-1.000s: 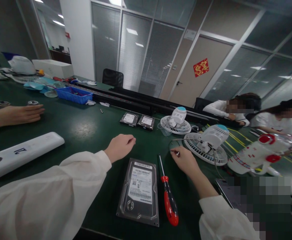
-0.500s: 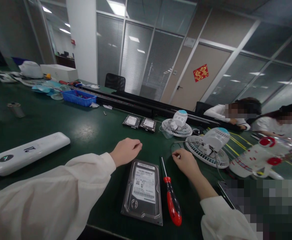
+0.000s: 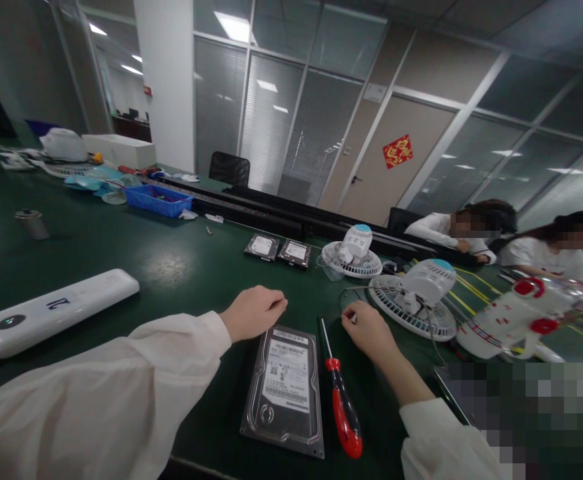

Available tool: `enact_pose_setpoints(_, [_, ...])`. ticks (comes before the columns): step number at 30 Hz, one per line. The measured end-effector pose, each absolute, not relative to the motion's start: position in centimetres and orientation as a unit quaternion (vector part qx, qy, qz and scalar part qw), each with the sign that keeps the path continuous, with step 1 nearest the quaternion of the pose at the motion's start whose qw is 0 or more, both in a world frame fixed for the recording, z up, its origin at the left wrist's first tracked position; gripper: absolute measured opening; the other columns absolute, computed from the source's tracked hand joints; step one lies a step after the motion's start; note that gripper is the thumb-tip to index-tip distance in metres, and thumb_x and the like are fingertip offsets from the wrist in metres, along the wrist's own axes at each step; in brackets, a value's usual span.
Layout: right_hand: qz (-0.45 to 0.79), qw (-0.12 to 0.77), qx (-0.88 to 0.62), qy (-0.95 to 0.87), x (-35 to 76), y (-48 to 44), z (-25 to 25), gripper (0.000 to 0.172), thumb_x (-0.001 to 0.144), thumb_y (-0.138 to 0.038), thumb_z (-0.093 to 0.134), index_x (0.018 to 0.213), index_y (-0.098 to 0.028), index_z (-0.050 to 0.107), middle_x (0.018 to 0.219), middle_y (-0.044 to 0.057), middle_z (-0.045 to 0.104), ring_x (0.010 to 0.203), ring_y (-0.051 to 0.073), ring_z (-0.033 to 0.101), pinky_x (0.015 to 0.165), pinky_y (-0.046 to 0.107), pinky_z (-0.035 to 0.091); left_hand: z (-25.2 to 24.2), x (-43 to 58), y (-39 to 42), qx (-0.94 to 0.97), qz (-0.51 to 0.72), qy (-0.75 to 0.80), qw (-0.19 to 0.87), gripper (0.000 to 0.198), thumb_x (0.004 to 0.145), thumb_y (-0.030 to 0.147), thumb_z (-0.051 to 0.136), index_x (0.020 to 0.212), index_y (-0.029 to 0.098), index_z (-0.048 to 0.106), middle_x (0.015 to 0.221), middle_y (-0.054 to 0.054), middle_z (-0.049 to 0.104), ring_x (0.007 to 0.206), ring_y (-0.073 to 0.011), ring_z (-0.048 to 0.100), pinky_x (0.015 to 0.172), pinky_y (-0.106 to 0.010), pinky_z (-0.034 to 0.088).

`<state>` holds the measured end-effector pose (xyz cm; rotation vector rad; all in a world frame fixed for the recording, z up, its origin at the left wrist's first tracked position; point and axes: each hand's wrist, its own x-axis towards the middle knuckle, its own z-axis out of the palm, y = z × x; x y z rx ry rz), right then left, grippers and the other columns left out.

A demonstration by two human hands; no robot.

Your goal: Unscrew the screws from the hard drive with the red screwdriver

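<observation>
A hard drive point(image 3: 284, 393) lies label up on the green table in front of me. My left hand point(image 3: 254, 312) rests just beyond its top left corner, fingers curled together; whatever is under them, if anything, is hidden. To the right of the drive lies a screwdriver point(image 3: 342, 408) with a red and black handle, its shaft pointing away from me. My right hand point(image 3: 367, 328) rests on the table to the right of the screwdriver tip. Its fingers are curled in, with a small pale spot at the fingertips that I cannot make out.
Two more hard drives point(image 3: 294, 253) lie farther back. White fan parts point(image 3: 411, 303) stand to the right, near a white and red device point(image 3: 501, 320). On the left are a white power strip-like case point(image 3: 61, 310), a metal cylinder point(image 3: 32, 225) and a blue tray point(image 3: 157, 201). Two people sit opposite at right.
The view has shifted slightly, so most things sit a little lower. Both hands stay in nearly the same places; the drive and screwdriver lie as before.
</observation>
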<state>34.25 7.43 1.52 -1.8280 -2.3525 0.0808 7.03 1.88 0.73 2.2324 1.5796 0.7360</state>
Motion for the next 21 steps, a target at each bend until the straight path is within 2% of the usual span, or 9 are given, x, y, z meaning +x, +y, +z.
enact_pose_setpoints(5, [0.024, 0.109, -0.599, -0.793, 34.4, 7.8, 0.9, 0.017, 0.091, -0.016, 0.051, 0.086, -0.014, 0.068, 0.101, 0.013, 0.07, 0.106, 0.029, 0.061, 0.089, 0.038, 0.044, 0.5, 7.1, 2.0, 0.78, 0.251, 0.554, 0.146, 0.038, 0.104, 0.035, 0.043, 0.084, 0.021, 0.071, 0.091, -0.006, 0.078, 0.085, -0.0226, 0.072, 0.074, -0.033, 0.049])
enact_pose_setpoints(11, [0.047, 0.183, -0.579, -0.793, 33.9, 7.5, 1.4, 0.014, 0.088, -0.016, 0.054, 0.083, -0.015, 0.067, 0.095, 0.013, 0.07, 0.102, 0.029, 0.058, 0.094, 0.042, 0.044, 0.2, 7.3, 2.0, 0.789, 0.249, 0.543, 0.141, 0.034, 0.103, 0.033, 0.045, 0.087, 0.022, 0.072, 0.091, -0.005, 0.078, 0.085, -0.0216, 0.072, 0.075, -0.032, 0.049])
enact_pose_setpoints(16, [0.156, 0.232, -0.534, -0.798, 32.6, 6.5, 1.6, 0.019, 0.088, -0.028, 0.055, 0.086, -0.016, 0.069, 0.09, 0.01, 0.07, 0.092, 0.025, 0.061, 0.089, 0.04, 0.048, 0.2, 7.4, 2.0, 0.798, 0.244, 0.531, 0.144, 0.033, 0.103, 0.032, 0.046, 0.087, 0.022, 0.073, 0.09, -0.004, 0.078, 0.084, -0.0212, 0.072, 0.074, -0.032, 0.049])
enact_pose_setpoints(21, [0.263, 0.215, -0.461, -0.82, 31.3, 5.1, 1.5, 0.024, 0.084, -0.039, 0.06, 0.082, -0.018, 0.072, 0.087, 0.008, 0.071, 0.091, 0.023, 0.061, 0.089, 0.038, 0.046, 0.3, 7.5, 2.0, 0.797, 0.242, 0.535, 0.139, 0.031, 0.101, 0.03, 0.047, 0.088, 0.022, 0.074, 0.09, -0.004, 0.078, 0.085, -0.0219, 0.072, 0.076, -0.032, 0.049])
